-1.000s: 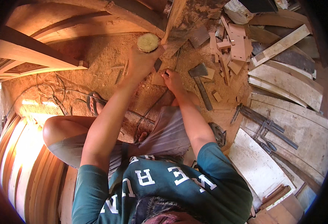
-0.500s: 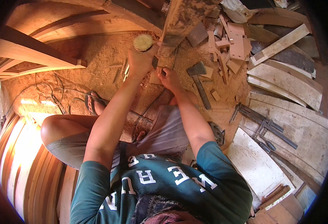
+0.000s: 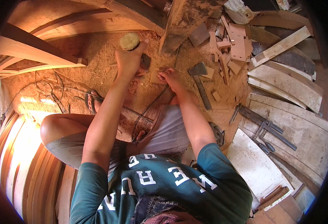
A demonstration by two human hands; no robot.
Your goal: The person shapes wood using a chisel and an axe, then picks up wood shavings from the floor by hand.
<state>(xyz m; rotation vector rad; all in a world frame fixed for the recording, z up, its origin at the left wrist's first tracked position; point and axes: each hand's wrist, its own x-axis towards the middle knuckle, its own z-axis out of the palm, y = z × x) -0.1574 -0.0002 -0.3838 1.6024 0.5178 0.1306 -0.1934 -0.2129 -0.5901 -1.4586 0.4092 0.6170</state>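
Observation:
My left hand [image 3: 127,61] is closed round a thick tool with a round pale end [image 3: 129,41], which faces up above my fist. A dark block [image 3: 145,62] shows beside the fist; whether it belongs to the tool, I cannot tell. My right hand [image 3: 170,77] is low over the sawdust-covered ground, its fingers curled together beside a small flat piece of wood [image 3: 155,79]. Anything pinched in those fingers is too small to make out. To the right of that hand lies a hatchet [image 3: 199,84] with a dark head and handle.
A wooden post [image 3: 177,26] stands just beyond my hands. Wood offcuts [image 3: 233,46] are heaped at the far right, and a metal clamp [image 3: 264,127] lies on boards nearer. A wooden frame [image 3: 41,54] juts in from the left. A black cable [image 3: 152,102] crosses the ground by my legs.
My left hand has moved left with the tool, away from the post, and the dark block shows more. My right hand has shifted slightly, its fingers still curled.

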